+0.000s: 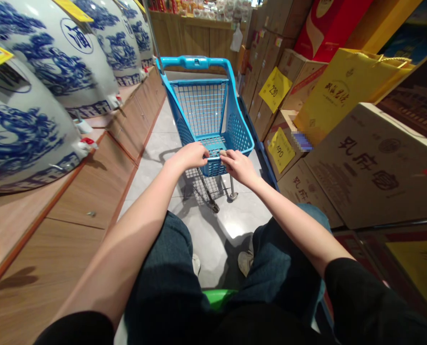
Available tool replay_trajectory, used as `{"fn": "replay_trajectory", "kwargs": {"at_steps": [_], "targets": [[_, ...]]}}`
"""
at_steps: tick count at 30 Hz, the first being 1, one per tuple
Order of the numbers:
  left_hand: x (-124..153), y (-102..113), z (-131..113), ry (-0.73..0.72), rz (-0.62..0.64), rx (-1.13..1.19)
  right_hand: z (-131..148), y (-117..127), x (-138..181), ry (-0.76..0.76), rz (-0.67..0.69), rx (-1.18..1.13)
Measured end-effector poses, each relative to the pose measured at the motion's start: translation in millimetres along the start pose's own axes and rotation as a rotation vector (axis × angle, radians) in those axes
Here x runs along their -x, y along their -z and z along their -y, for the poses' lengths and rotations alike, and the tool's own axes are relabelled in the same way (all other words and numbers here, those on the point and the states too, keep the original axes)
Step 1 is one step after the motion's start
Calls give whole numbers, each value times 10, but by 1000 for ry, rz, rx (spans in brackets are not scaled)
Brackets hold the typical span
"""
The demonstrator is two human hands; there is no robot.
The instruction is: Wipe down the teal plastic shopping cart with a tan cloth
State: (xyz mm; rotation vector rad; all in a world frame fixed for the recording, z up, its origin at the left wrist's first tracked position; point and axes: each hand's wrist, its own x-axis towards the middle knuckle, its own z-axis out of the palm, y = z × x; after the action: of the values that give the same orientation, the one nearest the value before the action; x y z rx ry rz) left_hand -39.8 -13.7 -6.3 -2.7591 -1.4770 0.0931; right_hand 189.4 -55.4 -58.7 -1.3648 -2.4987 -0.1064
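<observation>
- Shop aisle, grey floor (217, 230); blue-white jars (55, 62) left, cartons (375, 163) right.
- Blue cart (213, 120) ahead, centre.
- Left hand (190, 155) and right hand (237, 165) curled shut on near basket rim.
- Cart best kept centred, grip even.

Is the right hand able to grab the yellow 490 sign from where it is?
Probably yes. The right hand rests on the blue cart, and the 490 sign hangs just beside it with nothing in between.

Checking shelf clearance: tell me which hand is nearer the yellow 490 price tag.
Right. The right hand grips the blue cart beside the 490 tag; the left hand is farther left.
</observation>
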Motion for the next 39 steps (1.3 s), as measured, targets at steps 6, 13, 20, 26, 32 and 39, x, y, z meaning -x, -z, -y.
{"fn": "replay_trajectory", "kwargs": {"at_steps": [6,13,20,26,32,39], "targets": [[34,47,-88,-32,15,-25,-95,231,-49,-388,58,126],[41,25,-75,-36,-10,-20,211,-68,-6,60,-30,-29],[31,7,-39,-54,-12,11,-194,162,-52,-295,-9,57],[40,10,-102,-39,-28,-8,-43,-124,25,-21,-104,-53],[55,39,-95,-17,-24,15,-33,-159,2,79,-86,-76],[56,35,-113,-47,-26,-18,-341,-39,-15,-317,-138,42]]}}
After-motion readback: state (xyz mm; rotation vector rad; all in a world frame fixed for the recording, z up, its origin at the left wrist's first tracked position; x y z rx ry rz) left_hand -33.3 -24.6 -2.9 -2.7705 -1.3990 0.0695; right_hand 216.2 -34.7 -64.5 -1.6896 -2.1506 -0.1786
